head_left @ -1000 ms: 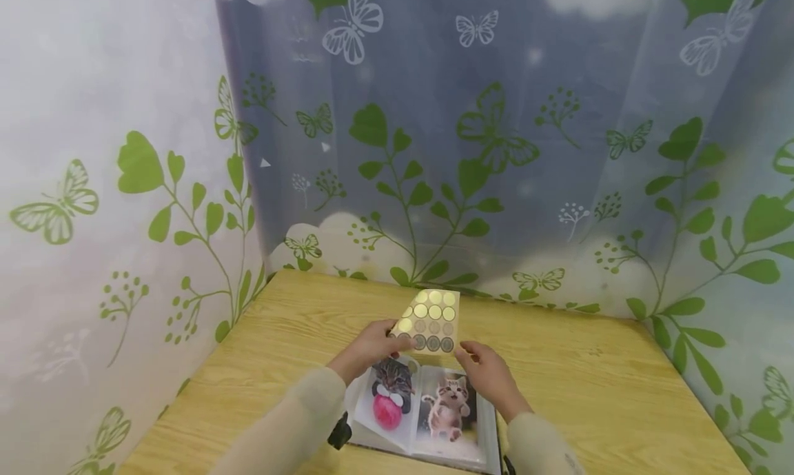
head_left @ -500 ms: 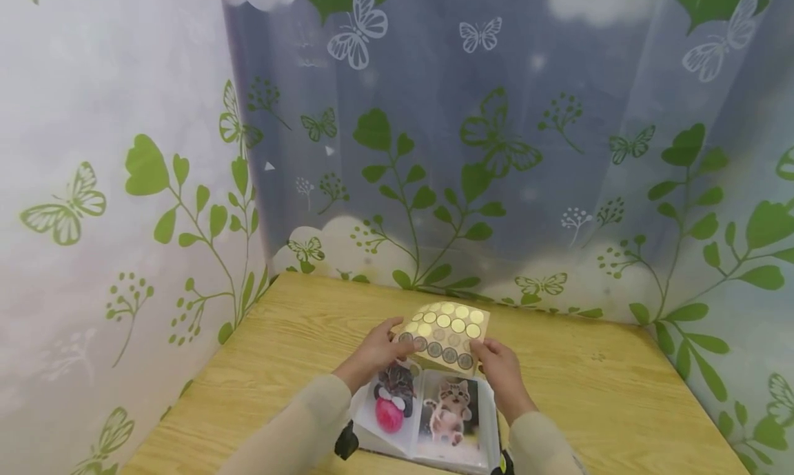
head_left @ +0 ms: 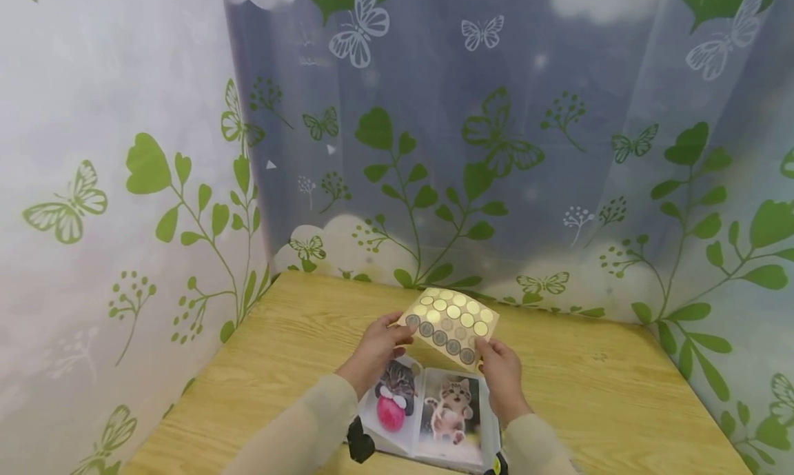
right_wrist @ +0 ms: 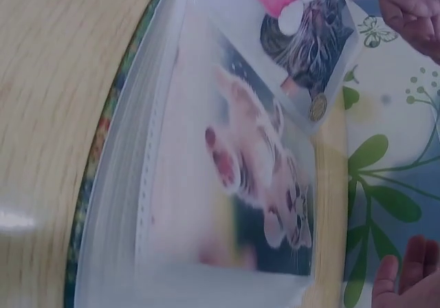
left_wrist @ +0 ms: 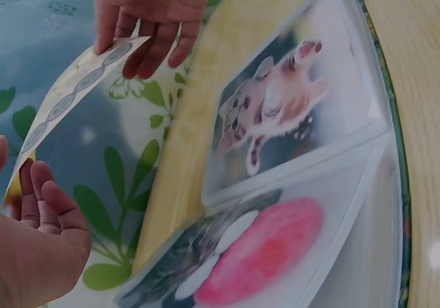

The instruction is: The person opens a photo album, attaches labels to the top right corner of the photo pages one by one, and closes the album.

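Two hands [head_left: 378,344] [head_left: 502,371], one sticker sheet [head_left: 451,323], one open photo album [head_left: 428,420], two cat photos [head_left: 393,392] [head_left: 451,406], one table [head_left: 595,392].

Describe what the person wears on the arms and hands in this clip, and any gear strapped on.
Both arms are covered to the wrist by long, soft sleeves in a pale beige; the left sleeve and right sleeve match. The left hand and right hand are bare, with no gloves or rings visible. A small dark device shows under the left wrist, and another with a yellow-green spot under the right.

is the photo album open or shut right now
Open. The photo album lies flat on the table, showing two cat photos in sleeves, below the sticker sheet held by the left hand and right hand.
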`<state>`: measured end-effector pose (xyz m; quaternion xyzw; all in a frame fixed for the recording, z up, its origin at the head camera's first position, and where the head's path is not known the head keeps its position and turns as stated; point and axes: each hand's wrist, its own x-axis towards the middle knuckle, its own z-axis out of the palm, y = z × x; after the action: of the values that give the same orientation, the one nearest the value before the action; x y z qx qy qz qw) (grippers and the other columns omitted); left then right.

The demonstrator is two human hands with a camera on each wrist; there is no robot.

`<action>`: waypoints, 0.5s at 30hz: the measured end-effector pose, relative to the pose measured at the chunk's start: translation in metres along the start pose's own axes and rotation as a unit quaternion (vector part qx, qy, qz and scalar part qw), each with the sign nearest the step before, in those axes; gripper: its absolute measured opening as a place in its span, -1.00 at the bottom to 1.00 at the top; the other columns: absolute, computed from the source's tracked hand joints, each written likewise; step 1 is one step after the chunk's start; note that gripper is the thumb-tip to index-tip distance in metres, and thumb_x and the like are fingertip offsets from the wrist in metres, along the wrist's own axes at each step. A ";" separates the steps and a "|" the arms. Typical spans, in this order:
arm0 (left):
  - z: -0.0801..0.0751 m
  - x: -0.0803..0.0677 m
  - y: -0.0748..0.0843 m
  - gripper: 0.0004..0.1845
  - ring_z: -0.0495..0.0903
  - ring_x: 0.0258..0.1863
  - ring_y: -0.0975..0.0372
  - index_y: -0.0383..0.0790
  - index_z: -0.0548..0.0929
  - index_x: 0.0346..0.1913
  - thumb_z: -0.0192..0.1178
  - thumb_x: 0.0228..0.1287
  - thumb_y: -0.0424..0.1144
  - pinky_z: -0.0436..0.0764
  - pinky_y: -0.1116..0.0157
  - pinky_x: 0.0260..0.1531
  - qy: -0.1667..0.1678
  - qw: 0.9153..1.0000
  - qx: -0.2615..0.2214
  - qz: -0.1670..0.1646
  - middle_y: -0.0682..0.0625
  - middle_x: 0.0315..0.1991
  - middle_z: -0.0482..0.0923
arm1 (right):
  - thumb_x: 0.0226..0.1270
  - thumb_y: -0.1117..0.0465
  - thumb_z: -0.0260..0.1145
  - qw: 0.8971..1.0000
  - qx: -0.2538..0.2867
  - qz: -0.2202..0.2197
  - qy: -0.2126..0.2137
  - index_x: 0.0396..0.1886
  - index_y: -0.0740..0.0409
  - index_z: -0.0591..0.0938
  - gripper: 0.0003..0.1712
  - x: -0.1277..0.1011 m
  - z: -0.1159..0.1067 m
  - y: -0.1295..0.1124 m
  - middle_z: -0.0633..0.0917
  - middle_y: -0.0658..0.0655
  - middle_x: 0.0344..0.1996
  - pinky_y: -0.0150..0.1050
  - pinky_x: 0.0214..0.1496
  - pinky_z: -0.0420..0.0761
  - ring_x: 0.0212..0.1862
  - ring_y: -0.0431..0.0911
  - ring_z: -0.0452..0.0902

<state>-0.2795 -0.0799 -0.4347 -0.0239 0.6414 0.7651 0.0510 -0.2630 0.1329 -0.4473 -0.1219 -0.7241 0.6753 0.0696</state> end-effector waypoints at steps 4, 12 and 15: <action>0.007 0.000 -0.004 -0.79 0.57 -0.30 0.20 -0.34 0.60 -0.08 0.30 0.33 -0.29 0.54 0.33 -0.30 -0.003 1.000 -0.021 -0.004 0.01 -0.31 0.58 | 0.50 0.07 0.17 1.000 0.018 0.008 0.009 0.01 0.45 0.58 -0.55 -0.002 0.005 0.000 0.62 0.21 -0.11 0.07 0.21 0.47 0.00 0.03 0.44; 0.022 -0.005 -0.013 -0.83 0.57 -0.34 0.22 -0.27 0.63 -0.12 0.27 0.36 -0.23 0.56 0.28 -0.25 -0.014 1.000 -0.024 0.002 0.04 -0.34 0.65 | 0.50 0.06 0.19 1.000 0.014 0.010 0.000 -0.16 0.36 0.60 -0.62 -0.009 0.012 0.003 0.61 0.19 -0.14 0.07 0.18 0.48 -0.03 0.02 0.45; 0.025 -0.006 -0.015 -0.82 0.57 -0.36 0.23 -0.29 0.64 -0.13 0.27 0.36 -0.22 0.57 0.27 -0.23 -0.002 1.000 -0.015 0.004 0.03 -0.35 0.66 | 0.50 0.03 0.18 1.000 0.009 0.008 -0.008 -0.13 0.38 0.60 -0.58 -0.013 0.013 0.003 0.63 0.27 -0.11 0.10 0.18 0.47 0.02 0.10 0.48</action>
<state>-0.2717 -0.0534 -0.4441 -0.0205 0.6299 0.7749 0.0487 -0.2541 0.1170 -0.4506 -0.1218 -0.7178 0.6830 0.0597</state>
